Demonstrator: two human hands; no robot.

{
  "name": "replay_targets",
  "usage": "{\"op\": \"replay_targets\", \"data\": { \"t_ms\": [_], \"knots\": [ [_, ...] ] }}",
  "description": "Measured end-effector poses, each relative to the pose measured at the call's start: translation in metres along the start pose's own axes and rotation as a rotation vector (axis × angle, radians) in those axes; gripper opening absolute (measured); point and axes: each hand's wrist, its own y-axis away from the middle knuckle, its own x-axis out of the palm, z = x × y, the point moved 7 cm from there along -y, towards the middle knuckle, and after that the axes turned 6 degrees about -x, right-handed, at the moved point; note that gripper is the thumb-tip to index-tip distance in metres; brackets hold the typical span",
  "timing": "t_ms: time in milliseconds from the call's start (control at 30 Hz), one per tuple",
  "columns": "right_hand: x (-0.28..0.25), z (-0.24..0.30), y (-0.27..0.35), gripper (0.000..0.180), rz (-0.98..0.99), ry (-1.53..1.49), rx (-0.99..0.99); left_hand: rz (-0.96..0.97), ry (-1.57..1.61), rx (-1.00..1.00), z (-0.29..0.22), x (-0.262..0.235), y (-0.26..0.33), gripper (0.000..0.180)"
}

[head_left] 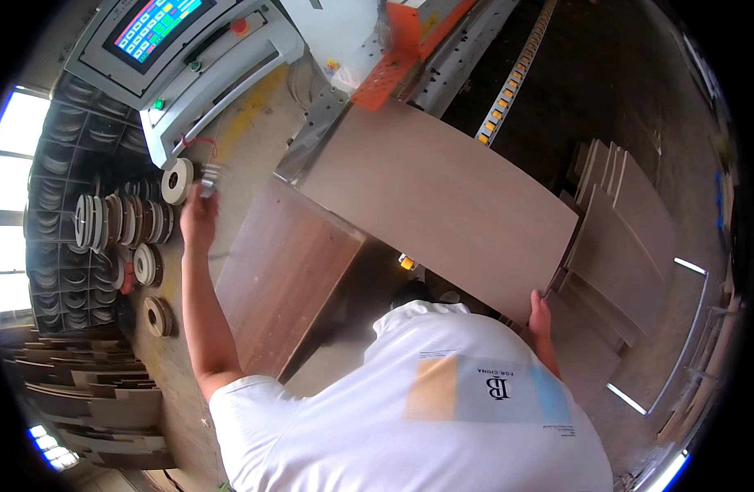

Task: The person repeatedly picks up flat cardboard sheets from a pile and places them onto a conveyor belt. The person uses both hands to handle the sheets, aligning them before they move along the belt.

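Note:
A wide flat brown board (pixel 443 197) lies slanting across the middle, its far end beneath the orange guard of a machine. At its near right corner my right hand (pixel 541 318) grips the edge, thumb showing and the other fingers mostly hidden. My left hand (pixel 200 220) is out to the left, away from the board, with its fingers closed round a small silvery metal tool (pixel 210 179). The tool is blurred, so its exact kind does not show. A red cord (pixel 205 144) hangs just above it from the machine's grey handle.
A control panel with a lit screen (pixel 157 29) stands at the upper left. Rolls of edge banding (pixel 118 221) stand on the floor and a rack at left. A reddish-brown wooden table (pixel 291 266) is beside the board. More boards (pixel 623 221) lean at right.

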Motion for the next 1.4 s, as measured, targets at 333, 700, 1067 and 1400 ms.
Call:
{"op": "replay_targets", "data": {
  "t_ms": [333, 700, 1067, 1400],
  "knots": [
    [0.003, 0.015, 0.026, 0.066, 0.206, -0.280, 0.226, 0.397, -0.598, -0.020, 0.003, -0.018, 0.122, 0.043],
    [0.009, -0.019, 0.060, 0.033, 0.287, -0.913, 0.415, 0.715, -0.337, 0.035, -0.066, 0.123, 0.258, 0.048],
    [0.043, -0.038, 0.079, 0.015, 0.188, -1.423, 0.392, 0.759, -0.186, 0.146, -0.160, 0.250, 0.291, 0.050],
    [0.044, -0.019, 0.075, 0.020, 0.255, -1.513, 0.194, 0.828, -0.145, 0.175, -0.290, 0.329, 0.294, 0.053]
  ]
}}
